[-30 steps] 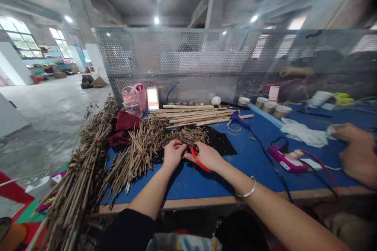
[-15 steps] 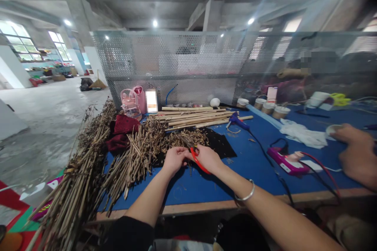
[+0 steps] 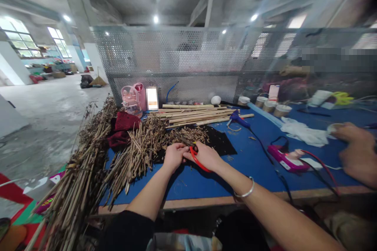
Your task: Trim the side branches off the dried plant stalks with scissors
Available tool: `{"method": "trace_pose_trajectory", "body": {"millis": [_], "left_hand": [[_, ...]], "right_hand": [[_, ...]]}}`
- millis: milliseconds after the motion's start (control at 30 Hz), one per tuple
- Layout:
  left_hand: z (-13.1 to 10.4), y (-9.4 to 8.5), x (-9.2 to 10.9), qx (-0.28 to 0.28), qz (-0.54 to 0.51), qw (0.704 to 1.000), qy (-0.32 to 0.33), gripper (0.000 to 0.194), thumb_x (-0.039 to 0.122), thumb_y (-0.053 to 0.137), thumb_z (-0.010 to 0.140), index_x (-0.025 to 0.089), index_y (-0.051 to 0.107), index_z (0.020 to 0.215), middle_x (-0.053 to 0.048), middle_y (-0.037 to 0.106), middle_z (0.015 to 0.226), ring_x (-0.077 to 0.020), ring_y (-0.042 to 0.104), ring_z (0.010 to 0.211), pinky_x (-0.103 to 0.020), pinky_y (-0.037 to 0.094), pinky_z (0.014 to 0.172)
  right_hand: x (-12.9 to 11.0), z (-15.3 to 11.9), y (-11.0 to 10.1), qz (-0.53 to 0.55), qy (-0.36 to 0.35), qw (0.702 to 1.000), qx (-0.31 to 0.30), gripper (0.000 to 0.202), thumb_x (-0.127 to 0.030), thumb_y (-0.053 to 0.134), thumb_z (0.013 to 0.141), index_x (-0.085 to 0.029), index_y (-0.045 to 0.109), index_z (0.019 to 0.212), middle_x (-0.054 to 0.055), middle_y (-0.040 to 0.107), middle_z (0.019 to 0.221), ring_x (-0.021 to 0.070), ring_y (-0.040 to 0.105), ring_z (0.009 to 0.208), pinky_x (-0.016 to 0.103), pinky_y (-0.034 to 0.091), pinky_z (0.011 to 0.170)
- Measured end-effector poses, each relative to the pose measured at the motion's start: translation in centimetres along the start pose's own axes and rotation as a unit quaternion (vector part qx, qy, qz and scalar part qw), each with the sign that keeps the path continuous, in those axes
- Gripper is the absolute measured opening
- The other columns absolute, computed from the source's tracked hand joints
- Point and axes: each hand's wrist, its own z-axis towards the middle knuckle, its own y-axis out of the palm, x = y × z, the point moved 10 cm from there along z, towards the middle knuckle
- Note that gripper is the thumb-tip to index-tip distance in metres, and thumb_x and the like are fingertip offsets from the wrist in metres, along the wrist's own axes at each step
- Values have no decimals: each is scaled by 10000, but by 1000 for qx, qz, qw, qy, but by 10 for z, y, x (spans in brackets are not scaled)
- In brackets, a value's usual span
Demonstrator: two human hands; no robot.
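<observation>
My right hand (image 3: 208, 156) is closed around scissors with red handles (image 3: 199, 160); their dark blades point forward and left over a heap of dried plant pieces (image 3: 193, 134). Close against it, my left hand (image 3: 174, 157) has its fingers pinched together near the blades. Whatever lies between those fingertips is too small and covered to make out. The dried pieces rest on a black cloth (image 3: 222, 141). Left of my hands lies a bundle of dried stems (image 3: 138, 153) with brown, crumbly tops.
A larger dried bundle (image 3: 75, 176) overhangs the table's left edge. Pale sticks (image 3: 200, 117) and a blue glue gun (image 3: 239, 119) lie behind my hands. A purple power strip (image 3: 287, 160) with cables sits to the right. Another person's hand (image 3: 357, 151) is at far right.
The view has shifted slightly. Both hands stay together over the heap with small finger movements, and the scissors remain in my right hand.
</observation>
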Motion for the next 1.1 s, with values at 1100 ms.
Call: {"method": "trace_pose_trajectory", "body": {"millis": [1100], "left_hand": [[-5, -7, 3, 41, 37, 998, -10, 126, 221, 623, 700, 114, 634, 764, 6, 584, 570, -50, 479, 415, -167, 422, 399]], "right_hand": [[13, 2, 6, -5, 37, 999, 22, 574, -720, 397, 693, -192, 547, 859, 91, 653, 841, 238, 619, 789, 278, 397, 619]]}}
